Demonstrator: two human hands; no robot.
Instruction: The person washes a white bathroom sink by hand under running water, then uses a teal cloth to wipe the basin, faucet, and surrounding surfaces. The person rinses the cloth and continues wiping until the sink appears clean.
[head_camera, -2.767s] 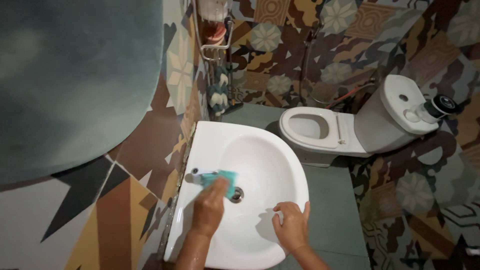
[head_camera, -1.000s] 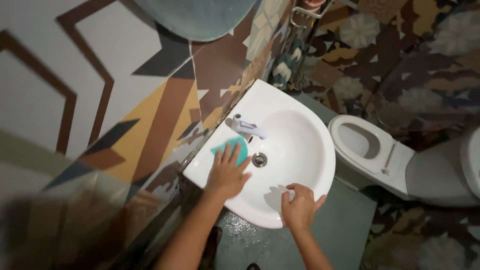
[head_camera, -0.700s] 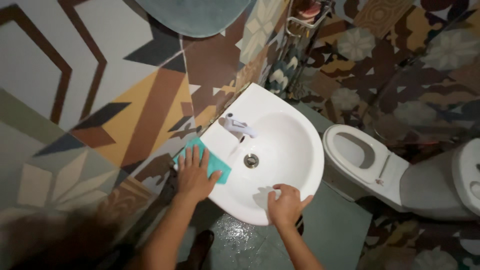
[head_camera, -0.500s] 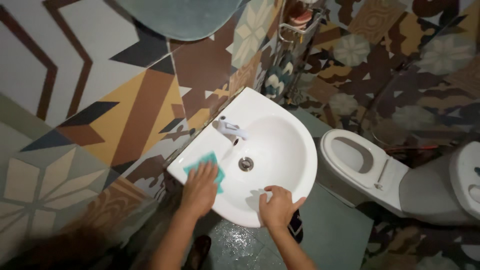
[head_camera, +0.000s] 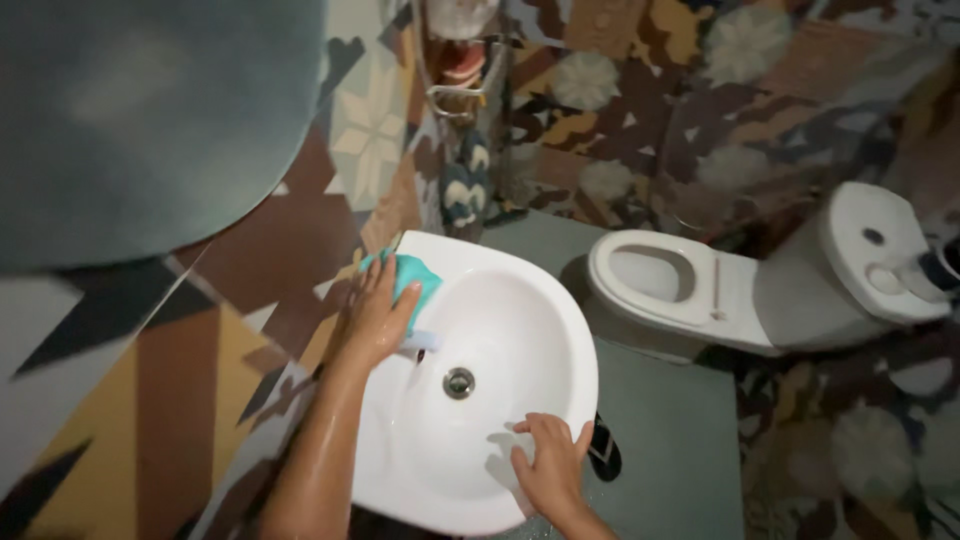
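A white wash basin (head_camera: 530, 330) hangs on a patterned tiled wall, with a round metal drain (head_camera: 459, 382) in its bowl. My left hand (head_camera: 377, 318) presses a teal cloth (head_camera: 412, 276) flat onto the far back rim of the basin, beside the wall. The tap (head_camera: 421, 343) is mostly hidden under that hand. My right hand (head_camera: 548, 468) rests on the basin's near front rim, fingers spread, holding nothing.
A white toilet (head_camera: 690, 290) with its seat down stands to the right, its cistern (head_camera: 875, 250) beyond. A wire rack (head_camera: 462, 75) hangs on the wall above the basin. A mirror (head_camera: 140, 110) fills the upper left. The floor (head_camera: 660, 440) is grey-green.
My left hand slid the teal cloth from the basin's near left rim, past the tap, to the far back corner. My right hand stayed on the front rim. The camera swung.
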